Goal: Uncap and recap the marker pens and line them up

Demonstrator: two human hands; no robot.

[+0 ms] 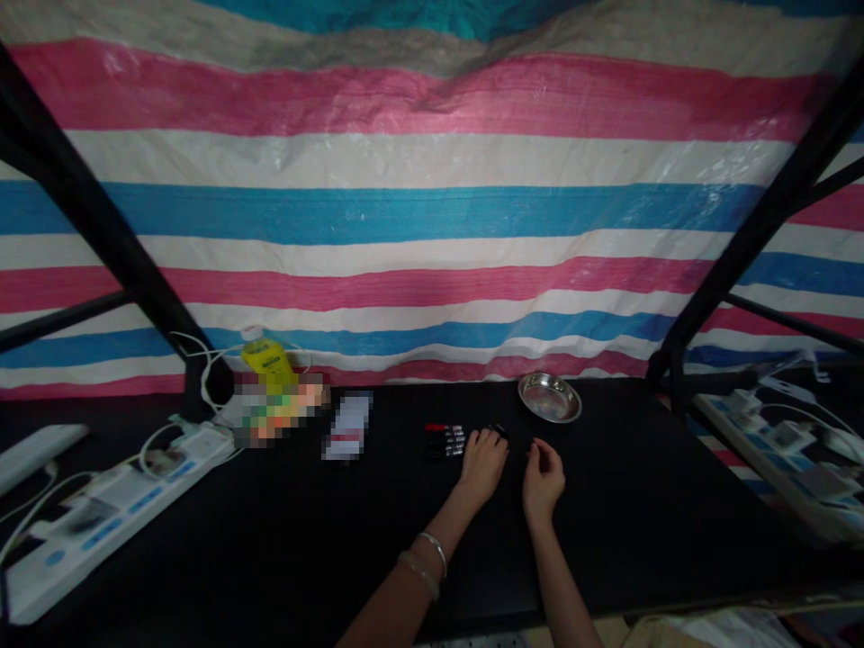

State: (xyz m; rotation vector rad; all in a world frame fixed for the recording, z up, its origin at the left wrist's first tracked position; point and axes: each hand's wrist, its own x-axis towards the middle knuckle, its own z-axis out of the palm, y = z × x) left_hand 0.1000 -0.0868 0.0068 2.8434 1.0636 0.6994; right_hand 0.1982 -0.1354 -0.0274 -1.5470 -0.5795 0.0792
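Note:
My left hand (483,461) rests palm down on the black table, with its fingers stretched out and slightly apart. At its fingertips lies a small dark object (498,430), partly covered, whose kind I cannot make out. Just left of this hand, several markers lie side by side in a stack of rows: a red marker (442,427) at the far end and black markers (445,446) nearer to me. My right hand (544,479) is held to the right with thumb and fingers curled together in a pinch. Whatever is between those fingertips is too dark and small to name.
A round metal dish (550,399) stands behind my right hand. To the left lie a blurred phone-like slab (348,427) and a yellow bottle (268,362). Power strips (121,526) with cables run along both sides, beside black frame posts (715,261). A striped sheet (432,216) hangs behind.

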